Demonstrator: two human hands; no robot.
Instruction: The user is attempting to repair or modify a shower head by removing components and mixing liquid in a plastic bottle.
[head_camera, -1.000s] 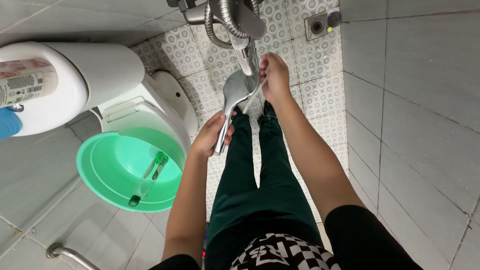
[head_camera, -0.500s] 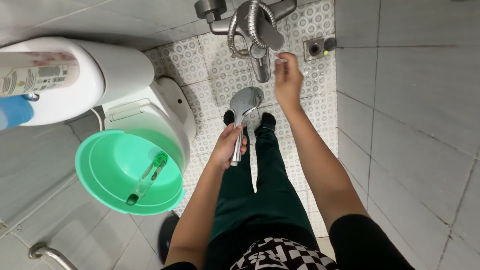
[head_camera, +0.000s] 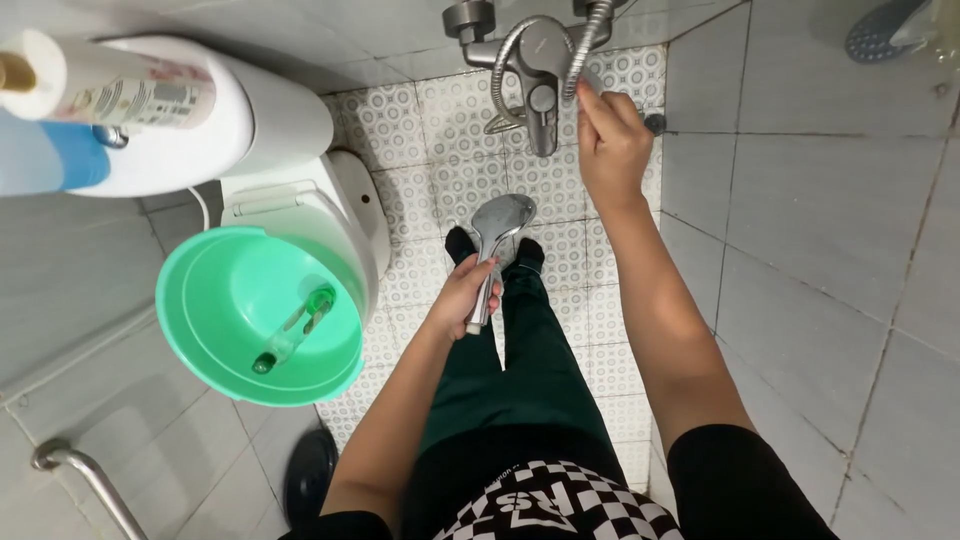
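My left hand (head_camera: 463, 297) grips the handle of a chrome shower head (head_camera: 498, 222), its round face turned up, held over my green-trousered legs. Higher up, my right hand (head_camera: 608, 135) is closed on the metal shower hose (head_camera: 520, 40) where it hangs by the wall mixer tap (head_camera: 541, 88). The hose loops from the tap behind my right hand.
A white toilet (head_camera: 300, 215) stands at the left with a green plastic basin (head_camera: 215, 300) resting on it; a green-capped bottle (head_camera: 292, 330) lies inside. Bottles (head_camera: 120, 95) sit on the cistern. A grab rail (head_camera: 85, 480) is at lower left. Grey tiled wall on the right.
My right hand has risen from the shower head up to the hose by the tap. My left hand shifted its grip down the handle and lowered the shower head slightly.
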